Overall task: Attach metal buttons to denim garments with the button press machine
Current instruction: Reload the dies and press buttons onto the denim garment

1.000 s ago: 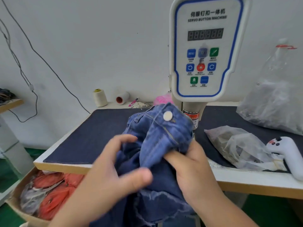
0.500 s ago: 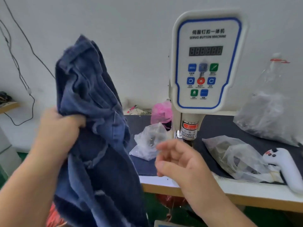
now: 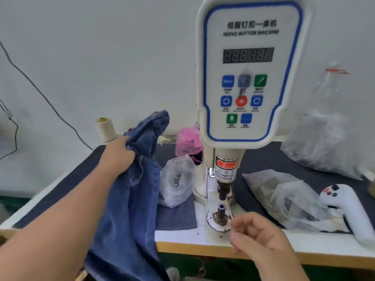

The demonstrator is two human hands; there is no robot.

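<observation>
My left hand [image 3: 118,154] grips a blue denim garment [image 3: 134,199] by its upper part, stretched out over the left side of the table; the cloth hangs down past the table's front edge. The white servo button machine [image 3: 249,74] stands in the middle, its punch above the small lower die [image 3: 220,211] on a round base. My right hand [image 3: 257,238] hovers just right of and below the die, fingers loosely curled and holding nothing. A clear bag of small metal parts [image 3: 176,181] lies left of the machine column.
A dark mat [image 3: 67,181] covers the table. More clear bags [image 3: 284,199] and a large bag [image 3: 324,142] lie at right, beside a white handle-shaped device [image 3: 349,211]. A pink bag [image 3: 188,140] and a thread cone [image 3: 105,129] stand at the back. A cable hangs on the wall.
My left hand swung the denim up and to the left, then lowered it out over the table. My right hand let go of the garment and now hovers by the die.
</observation>
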